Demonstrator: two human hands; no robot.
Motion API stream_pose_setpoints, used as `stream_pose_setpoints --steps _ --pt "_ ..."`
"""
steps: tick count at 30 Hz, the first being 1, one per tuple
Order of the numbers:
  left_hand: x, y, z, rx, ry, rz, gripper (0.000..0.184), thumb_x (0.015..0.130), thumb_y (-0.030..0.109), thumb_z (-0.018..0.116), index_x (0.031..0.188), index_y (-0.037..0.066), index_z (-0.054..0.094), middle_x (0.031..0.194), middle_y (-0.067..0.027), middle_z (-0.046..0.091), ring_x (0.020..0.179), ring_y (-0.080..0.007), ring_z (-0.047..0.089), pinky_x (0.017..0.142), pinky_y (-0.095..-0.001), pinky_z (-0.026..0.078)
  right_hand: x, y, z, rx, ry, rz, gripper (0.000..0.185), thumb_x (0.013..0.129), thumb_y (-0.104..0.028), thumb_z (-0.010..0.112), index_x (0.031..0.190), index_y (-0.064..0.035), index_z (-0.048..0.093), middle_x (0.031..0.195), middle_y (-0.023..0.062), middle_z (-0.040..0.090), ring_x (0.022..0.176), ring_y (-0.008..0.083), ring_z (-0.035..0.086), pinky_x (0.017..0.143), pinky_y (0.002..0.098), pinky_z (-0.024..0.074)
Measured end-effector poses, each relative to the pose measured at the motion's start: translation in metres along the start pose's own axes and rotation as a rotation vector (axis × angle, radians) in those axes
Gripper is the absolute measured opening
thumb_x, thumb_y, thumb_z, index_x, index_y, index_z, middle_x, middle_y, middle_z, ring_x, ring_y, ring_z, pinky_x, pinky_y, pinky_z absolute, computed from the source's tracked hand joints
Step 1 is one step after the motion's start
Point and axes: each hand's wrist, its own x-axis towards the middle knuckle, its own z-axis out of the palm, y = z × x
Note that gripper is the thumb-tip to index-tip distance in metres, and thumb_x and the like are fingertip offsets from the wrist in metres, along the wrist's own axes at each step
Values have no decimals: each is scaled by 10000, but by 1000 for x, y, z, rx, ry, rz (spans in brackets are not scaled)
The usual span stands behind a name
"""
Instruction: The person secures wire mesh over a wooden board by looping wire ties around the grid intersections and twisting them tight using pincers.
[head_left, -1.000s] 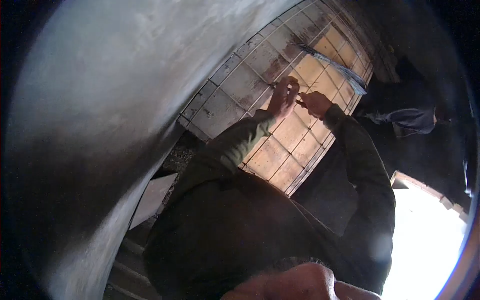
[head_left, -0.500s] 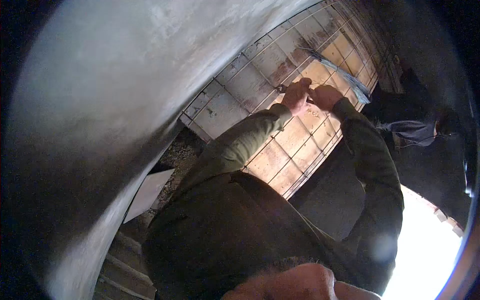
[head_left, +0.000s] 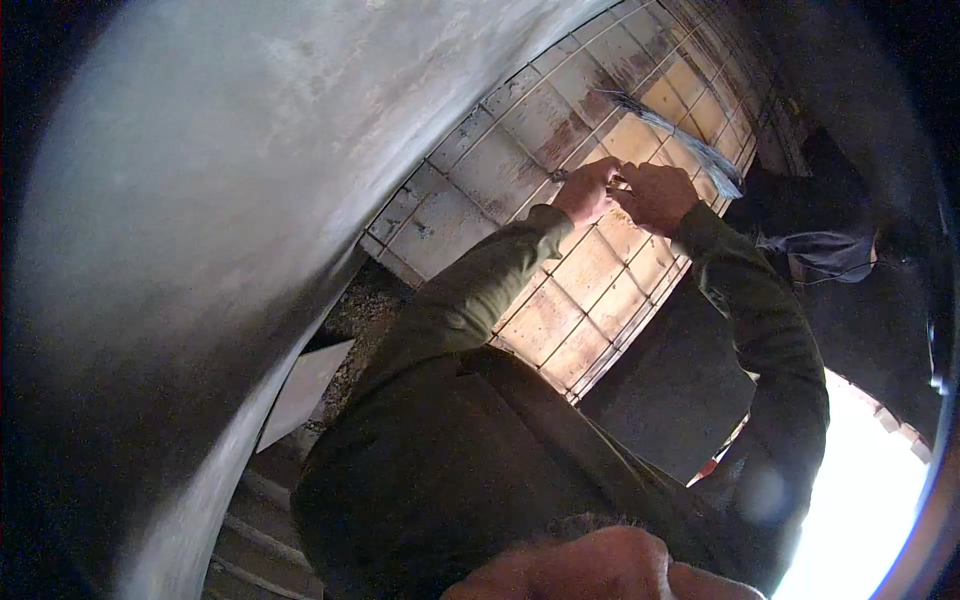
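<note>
Both my hands are close together over a wire mesh (head_left: 586, 313) that lies across pale boards and grey blocks. My left hand (head_left: 587, 191) has its fingers closed near a mesh crossing; a small dark piece pokes out at its left side. My right hand (head_left: 660, 197) is closed too, its fingertips meeting those of my left hand. What the fingers pinch is too small to make out. A bundle of thin grey wires (head_left: 690, 147) rests on the mesh just beyond my right hand.
A smooth grey wall (head_left: 240, 180) curves along the left. Beneath it lie a pale flat piece (head_left: 303, 392) and dark rubble (head_left: 365, 315). Dark-blue cloth (head_left: 825, 250) shows at the right, above a very bright opening (head_left: 865, 490). Steps (head_left: 262, 540) are at the lower left.
Over the last second the view has shifted a little. My hands, apart at first, have come together, and my right hand has turned over toward the fingertips of my left.
</note>
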Motion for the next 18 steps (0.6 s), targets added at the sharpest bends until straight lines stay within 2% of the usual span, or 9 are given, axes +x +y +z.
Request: stream_pose_setpoints --steps 2,5,7,8,10,12,15,16,18 --pt "-3 1 1 277 57 166 368 707 82 692 1008 44 482 817 -145 576 793 -322 594 687 -413 467 2 5 4 35 -29 36 347 851 -413 525 930 -80 582 783 152 628 739 321 626 624 457 468" --pt "-9 2 6 495 200 250 407 673 78 688 1021 43 480 844 -138 557 811 -306 567 744 -406 444 11 31 27 211 -50 -1 289 854 -357 522 948 -95 599 665 163 616 649 356 619 588 436 508" --pt "-17 4 13 579 235 282 419 672 94 685 1032 43 477 861 -138 554 814 -301 560 755 -400 435 16 38 24 265 -69 -354 434 901 -412 440 796 -31 619 565 118 592 565 312 601 548 403 477" --pt "-18 5 15 664 272 323 432 670 109 681 1043 43 473 878 -138 551 816 -296 553 766 -394 427 15 39 25 266 -66 -350 434 901 -412 440 796 -31 619 565 118 592 565 312 601 548 403 477" --pt "-12 -4 19 771 265 323 381 670 142 676 992 64 489 849 -107 553 807 -267 553 762 -382 419 8 29 11 778 -480 287 449 916 -389 415 789 -2 605 490 103 556 476 324 559 515 393 470" --pt "-7 -7 19 696 126 202 297 671 163 678 889 79 494 796 -92 555 759 -269 559 722 -396 426 4 24 12 790 -498 345 416 911 -364 417 793 -7 597 574 124 595 549 325 589 562 412 480" --pt "0 -7 12 630 87 187 285 653 194 704 794 82 482 744 -96 563 715 -292 571 674 -415 434 -6 10 11 127 -70 162 263 857 -280 502 961 -48 570 839 166 613 772 309 606 685 428 480" --pt "2 -8 11 629 87 185 285 653 194 704 794 82 482 744 -96 563 715 -292 571 674 -415 434 -9 11 10 127 -72 161 263 857 -280 502 961 -48 570 839 166 613 772 309 606 685 428 480" --pt "10 -8 8 515 104 165 300 644 204 720 770 73 482 715 -127 565 685 -328 575 631 -424 441 -14 15 12 -57 188 -72 274 807 -237 575 1016 -62 547 871 127 581 816 303 584 690 427 473"
